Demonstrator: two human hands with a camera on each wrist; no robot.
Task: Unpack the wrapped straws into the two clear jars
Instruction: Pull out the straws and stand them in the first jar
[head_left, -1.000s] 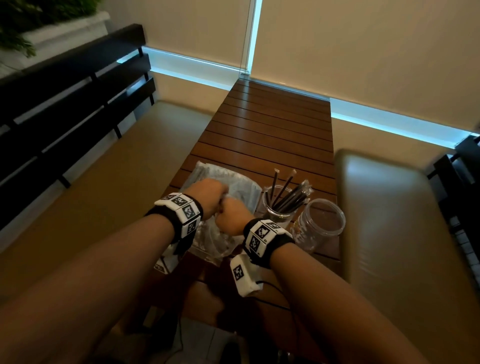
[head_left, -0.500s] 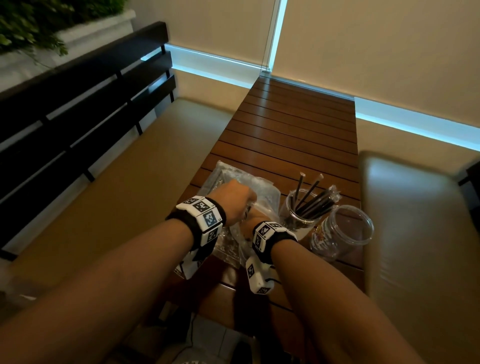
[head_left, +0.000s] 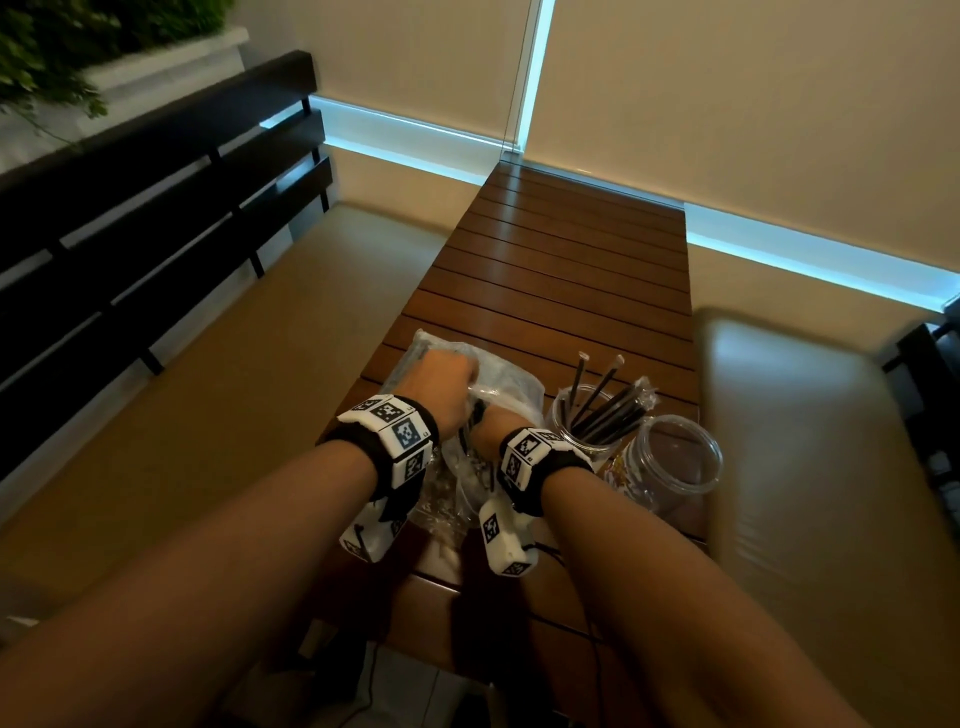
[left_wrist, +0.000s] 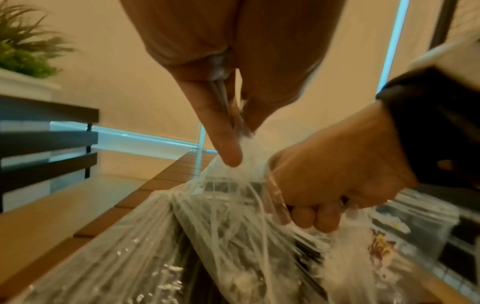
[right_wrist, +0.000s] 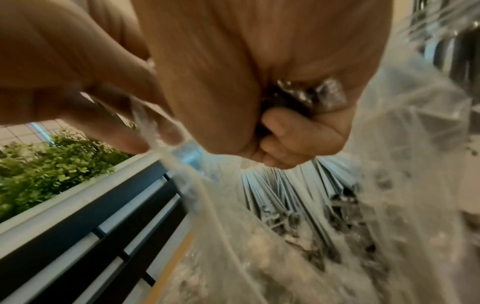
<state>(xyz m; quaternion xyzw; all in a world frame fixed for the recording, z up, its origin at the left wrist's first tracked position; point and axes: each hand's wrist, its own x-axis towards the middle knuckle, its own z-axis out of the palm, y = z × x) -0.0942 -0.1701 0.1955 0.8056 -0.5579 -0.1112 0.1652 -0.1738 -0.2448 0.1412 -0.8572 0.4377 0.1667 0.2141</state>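
Observation:
A clear plastic bag (head_left: 511, 387) of wrapped black straws lies on the wooden table (head_left: 561, 270). My left hand (left_wrist: 235, 142) pinches the bag's upper edge between thumb and finger and holds it up. Reaching into the bag's mouth, my right hand (right_wrist: 275, 131) is curled round a bundle of wrapped straws (right_wrist: 311, 94). More wrapped straws (right_wrist: 285, 195) lie below it in the bag. To the right stand two clear jars: one jar (head_left: 563, 423) holds several black straws (head_left: 608, 405), the other jar (head_left: 675, 460) beside it looks empty.
Cushioned benches run along both sides of the table, the right one (head_left: 805, 441) close to the jars. A dark slatted backrest (head_left: 156, 208) and a planter with green leaves (head_left: 62, 52) are on the left. Cables (head_left: 587, 639) hang at the table's near end.
My right hand has dropped lower into the bag and closed on straws. My left hand keeps its pinch on the bag's edge. The head view has shifted slightly.

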